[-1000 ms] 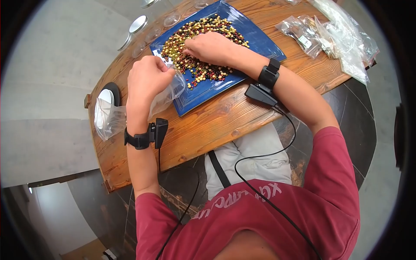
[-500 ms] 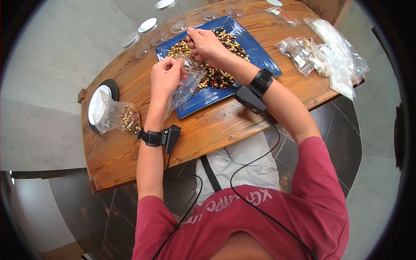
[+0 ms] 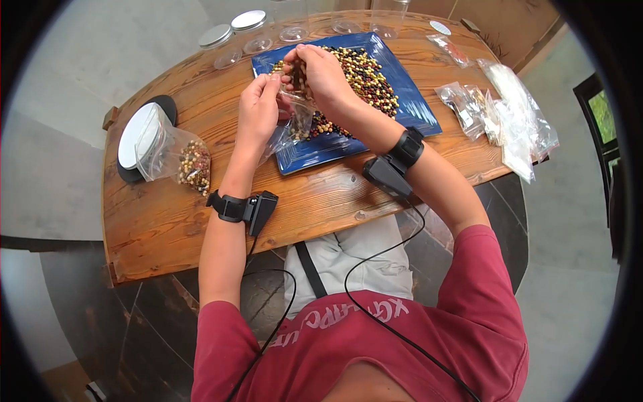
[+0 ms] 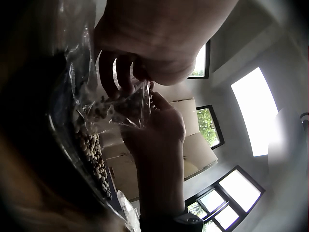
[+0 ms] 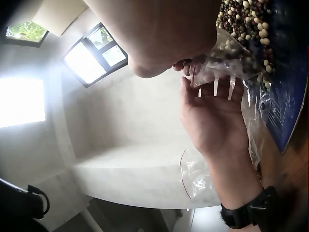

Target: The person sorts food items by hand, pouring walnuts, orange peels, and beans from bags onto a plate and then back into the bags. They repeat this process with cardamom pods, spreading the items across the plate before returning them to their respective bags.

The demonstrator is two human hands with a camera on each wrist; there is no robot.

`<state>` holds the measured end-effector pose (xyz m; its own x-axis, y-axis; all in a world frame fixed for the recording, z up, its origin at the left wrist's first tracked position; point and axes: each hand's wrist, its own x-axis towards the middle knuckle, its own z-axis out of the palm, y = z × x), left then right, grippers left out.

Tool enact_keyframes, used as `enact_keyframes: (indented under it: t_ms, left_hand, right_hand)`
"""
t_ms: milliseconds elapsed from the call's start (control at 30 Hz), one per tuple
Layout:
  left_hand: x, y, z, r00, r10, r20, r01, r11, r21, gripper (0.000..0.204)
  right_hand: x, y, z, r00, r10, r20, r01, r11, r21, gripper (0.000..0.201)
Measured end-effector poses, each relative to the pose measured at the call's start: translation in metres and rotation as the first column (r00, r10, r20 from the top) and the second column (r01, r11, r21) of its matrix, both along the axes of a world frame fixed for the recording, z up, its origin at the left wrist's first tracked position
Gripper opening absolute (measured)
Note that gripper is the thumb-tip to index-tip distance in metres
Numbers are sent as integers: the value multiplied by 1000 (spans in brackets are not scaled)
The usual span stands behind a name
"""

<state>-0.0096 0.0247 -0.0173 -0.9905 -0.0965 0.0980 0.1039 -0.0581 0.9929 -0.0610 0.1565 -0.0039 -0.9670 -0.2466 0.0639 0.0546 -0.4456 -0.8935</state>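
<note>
A blue square plate (image 3: pixel 418 110) carries a spread of mixed small beans (image 3: pixel 368 80). Over its left part, the left hand (image 3: pixel 258 110) pinches the rim of a clear plastic bag (image 3: pixel 299 124) between thumb and fingers. The right hand (image 3: pixel 326 79), palm turned inward, is curled round some beans (image 3: pixel 297 79) at the bag's mouth. In the left wrist view the bag (image 4: pixel 133 108) hangs between both hands. The right wrist view has the left hand's fingers (image 5: pixel 222 89) behind the clear film (image 5: pixel 227 60), with the right hand (image 5: pixel 166 34) above; its fingertips are partly hidden.
Left of the plate, a clear bag of beans (image 3: pixel 194 167) lies beside a white disc (image 3: pixel 139 137) on a black round base. Clear jars, some with silver lids (image 3: pixel 248 20), line the back edge. Packets (image 3: pixel 462 107) and flat clear bags (image 3: pixel 519 127) lie at the right.
The right hand has risen from the beans on the plate and come to the bag's mouth beside the left hand. The left hand has moved up and right with the bag.
</note>
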Motion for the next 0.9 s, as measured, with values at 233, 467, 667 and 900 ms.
enact_keyframes:
  t_ms: [233,467,667,900]
  left_hand:
    - [-2,-17,-8,999,-47,-18,46,998,-44,27]
    - [6,-18,4,1000,-27,-1,27,999,36,29]
    - [7,-25,11,1000,-14,-28,16,995,102,32]
    - [5,-48,19,992,31,-121,-17,994,111,27]
  right_hand:
    - [11,5,-3,983,73,-170,-14,946,325,26]
    - [19,33,50,899,438,8,-327,660,676,37]
    - [0,42,46,820,368,-439,306,368,878,37]
    - [1,33,44,851,524,-29,-151,297,943,38]
